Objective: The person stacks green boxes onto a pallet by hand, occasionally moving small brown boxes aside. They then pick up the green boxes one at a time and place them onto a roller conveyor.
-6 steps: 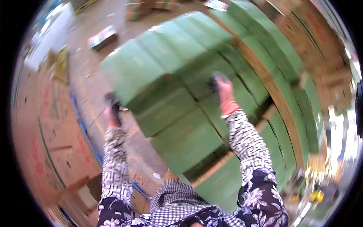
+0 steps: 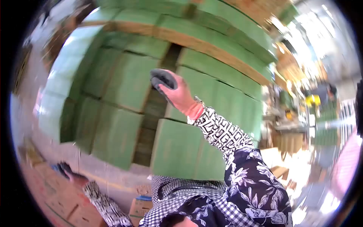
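Green boxes (image 2: pixel 130 81) stand in a large stack before me, with a dark gap running between two columns. My right hand (image 2: pixel 172 89), in a pink glove with dark grey fingers, hovers over that gap. Its fingers are curled but apart from the thumb, and it holds nothing. Low on the left, my left hand (image 2: pixel 72 176) is in a similar glove, smeared a little by motion. The fingers there look loosely spread, with nothing visible in them, near brown cartons (image 2: pixel 56 193).
A brown wooden strip (image 2: pixel 211 49) runs across the green stack. Beyond it are more green boxes and brown cardboard at the top. Bright aisle clutter with a yellow item (image 2: pixel 313 100) lies to the right. Concrete floor (image 2: pixel 111 172) shows at lower left.
The view has swung to the right, so the green stack appears turned and shifted left. My right hand now overlaps the dark gap; my left hand sits lower and farther left in view.
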`<act>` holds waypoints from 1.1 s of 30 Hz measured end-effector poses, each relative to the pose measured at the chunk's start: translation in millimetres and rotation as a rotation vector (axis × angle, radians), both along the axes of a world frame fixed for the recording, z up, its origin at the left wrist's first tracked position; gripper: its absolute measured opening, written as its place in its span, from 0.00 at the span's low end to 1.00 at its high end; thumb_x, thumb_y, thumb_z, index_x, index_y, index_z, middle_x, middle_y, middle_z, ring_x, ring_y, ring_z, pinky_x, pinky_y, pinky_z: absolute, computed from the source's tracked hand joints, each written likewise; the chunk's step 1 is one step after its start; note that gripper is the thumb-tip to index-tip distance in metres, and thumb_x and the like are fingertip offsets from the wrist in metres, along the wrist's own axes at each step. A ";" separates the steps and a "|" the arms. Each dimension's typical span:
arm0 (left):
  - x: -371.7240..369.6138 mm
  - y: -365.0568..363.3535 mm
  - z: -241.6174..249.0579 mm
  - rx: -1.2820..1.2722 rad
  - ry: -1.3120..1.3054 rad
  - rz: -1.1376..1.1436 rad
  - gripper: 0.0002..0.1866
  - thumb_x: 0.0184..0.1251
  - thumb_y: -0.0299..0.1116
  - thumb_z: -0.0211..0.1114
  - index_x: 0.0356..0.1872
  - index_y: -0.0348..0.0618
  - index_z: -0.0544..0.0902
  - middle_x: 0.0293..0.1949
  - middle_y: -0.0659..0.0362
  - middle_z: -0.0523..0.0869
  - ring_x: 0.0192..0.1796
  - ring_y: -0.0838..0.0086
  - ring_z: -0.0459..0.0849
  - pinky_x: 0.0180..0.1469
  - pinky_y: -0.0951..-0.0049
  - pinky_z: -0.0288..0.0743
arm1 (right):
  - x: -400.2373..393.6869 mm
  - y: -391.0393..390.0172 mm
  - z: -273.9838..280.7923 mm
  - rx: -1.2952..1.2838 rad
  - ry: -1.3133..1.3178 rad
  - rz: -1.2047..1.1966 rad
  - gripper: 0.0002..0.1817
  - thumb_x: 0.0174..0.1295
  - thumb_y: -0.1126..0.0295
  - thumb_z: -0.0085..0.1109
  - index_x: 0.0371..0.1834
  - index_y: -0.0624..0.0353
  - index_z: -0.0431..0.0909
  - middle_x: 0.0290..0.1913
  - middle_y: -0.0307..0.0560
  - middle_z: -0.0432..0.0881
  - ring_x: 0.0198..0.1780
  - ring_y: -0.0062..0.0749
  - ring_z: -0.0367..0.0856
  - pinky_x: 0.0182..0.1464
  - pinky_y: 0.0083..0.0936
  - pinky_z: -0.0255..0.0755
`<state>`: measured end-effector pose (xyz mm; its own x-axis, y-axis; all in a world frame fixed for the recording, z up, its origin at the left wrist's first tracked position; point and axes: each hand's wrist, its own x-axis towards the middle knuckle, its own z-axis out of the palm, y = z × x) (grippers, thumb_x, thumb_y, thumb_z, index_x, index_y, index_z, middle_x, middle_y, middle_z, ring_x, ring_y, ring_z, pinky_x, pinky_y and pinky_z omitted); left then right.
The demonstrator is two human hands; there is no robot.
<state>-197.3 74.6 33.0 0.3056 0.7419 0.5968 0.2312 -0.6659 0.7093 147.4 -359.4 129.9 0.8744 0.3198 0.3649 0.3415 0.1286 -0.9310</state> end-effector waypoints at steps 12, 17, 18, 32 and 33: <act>72.3 -392.0 59.8 -0.186 0.398 -0.739 0.23 0.51 0.21 0.57 0.53 0.32 0.75 0.52 0.46 0.79 0.56 0.59 0.76 0.62 0.63 0.66 | 38.9 -535.7 -109.9 -1.350 0.144 -1.054 0.36 0.54 0.51 0.62 0.64 0.55 0.65 0.62 0.60 0.66 0.63 0.55 0.64 0.62 0.48 0.60; 159.3 -566.5 109.1 -0.160 0.730 -1.176 0.23 0.47 0.24 0.63 0.50 0.36 0.78 0.49 0.49 0.81 0.54 0.60 0.79 0.59 0.67 0.69 | 36.5 -617.5 -120.9 -1.618 0.337 -0.782 0.41 0.52 0.47 0.61 0.68 0.52 0.60 0.65 0.62 0.61 0.65 0.60 0.59 0.63 0.53 0.56; 176.7 -592.5 112.7 -0.229 0.734 -1.280 0.23 0.49 0.25 0.64 0.51 0.37 0.78 0.49 0.50 0.81 0.53 0.61 0.79 0.59 0.68 0.69 | 36.8 -619.1 -122.4 -1.648 0.354 -0.757 0.42 0.51 0.46 0.61 0.69 0.50 0.59 0.66 0.61 0.60 0.66 0.60 0.58 0.64 0.53 0.55; 348.3 -840.1 -105.8 -1.655 0.657 -0.791 0.28 0.66 0.54 0.56 0.62 0.52 0.70 0.59 0.62 0.74 0.54 0.68 0.75 0.55 0.62 0.70 | 112.9 -660.3 -179.8 -1.405 -0.124 -0.314 0.37 0.47 0.50 0.65 0.65 0.37 0.66 0.70 0.59 0.54 0.67 0.74 0.50 0.67 0.64 0.46; 365.5 -866.5 -138.1 -1.643 0.695 -0.696 0.35 0.59 0.63 0.57 0.64 0.54 0.69 0.61 0.57 0.72 0.56 0.64 0.73 0.52 0.60 0.70 | 90.2 -668.9 -171.8 -1.385 -0.171 -0.271 0.36 0.51 0.48 0.62 0.66 0.39 0.65 0.70 0.58 0.55 0.68 0.72 0.49 0.68 0.63 0.43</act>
<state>168.2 -791.9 -105.1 0.5959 0.0255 -0.8026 0.7370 0.3796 0.5592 237.6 -1028.3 -41.9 0.9430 0.3327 0.0056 0.3274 -0.9247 -0.1941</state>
